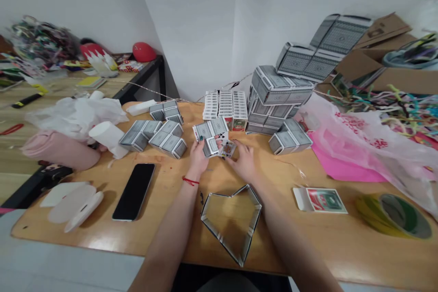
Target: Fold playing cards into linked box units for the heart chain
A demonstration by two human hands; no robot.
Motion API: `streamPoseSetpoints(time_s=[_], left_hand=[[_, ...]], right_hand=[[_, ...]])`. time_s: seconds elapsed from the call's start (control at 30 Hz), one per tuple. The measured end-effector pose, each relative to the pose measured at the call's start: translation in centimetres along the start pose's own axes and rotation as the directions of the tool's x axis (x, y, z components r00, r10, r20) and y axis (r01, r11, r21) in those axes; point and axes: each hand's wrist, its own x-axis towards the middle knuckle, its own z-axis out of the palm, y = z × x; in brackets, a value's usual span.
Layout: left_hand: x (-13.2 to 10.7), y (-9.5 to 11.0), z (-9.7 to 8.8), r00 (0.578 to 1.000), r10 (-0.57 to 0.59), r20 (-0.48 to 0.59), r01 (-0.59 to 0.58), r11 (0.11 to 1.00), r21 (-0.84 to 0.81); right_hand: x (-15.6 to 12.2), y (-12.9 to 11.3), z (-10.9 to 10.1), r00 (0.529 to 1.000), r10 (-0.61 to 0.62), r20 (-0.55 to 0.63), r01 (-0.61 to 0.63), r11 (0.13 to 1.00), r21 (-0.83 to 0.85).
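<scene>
Both my hands meet over the middle of the wooden table (164, 219). My left hand (198, 157), with a red string at the wrist, grips a folded block of playing cards (210, 133). My right hand (241, 159) pinches loose playing cards (227, 148) against that block. In front of my arms lies a heart-shaped frame made of cards (232, 221). Just beyond my hands stands a row of stacked card decks (226, 107).
Folded card blocks (153, 134) lie to the left, a tall pile of them (273, 98) to the right. A black phone (134, 190), a white case (73, 200), an opened card box (321, 200), a tape roll (393, 214) and pink plastic bags (359, 146) surround the work area.
</scene>
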Motion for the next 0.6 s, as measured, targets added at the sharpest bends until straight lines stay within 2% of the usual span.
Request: streamPoseSetpoints(time_s=[0.13,0.3,0.37,0.6], left_hand=[[0.4,0.4,-0.4,0.999,0.036,-0.021,-0.036,0.999,-0.009],[0.6,0.5,-0.5,0.999,0.041,-0.033,-0.042,0.999,-0.018],[0.5,0.4,-0.4,0.998,0.031,-0.051,-0.031,1.000,0.004],[0.6,0.3,-0.7,0.998,-0.040,-0.056,0.041,0.999,0.010]], right_hand=[[0.8,-0.1,0.4,0.998,-0.010,0.061,0.016,0.995,-0.096],[2.9,1.3,1.1,0.994,-0.111,-0.010,0.112,0.994,0.013],[3.7,1.7,1.5,0.991,-0.134,0.014,0.134,0.991,0.031],[4.6,1.7,2.1,0.993,-0.069,0.097,0.066,0.997,0.031]])
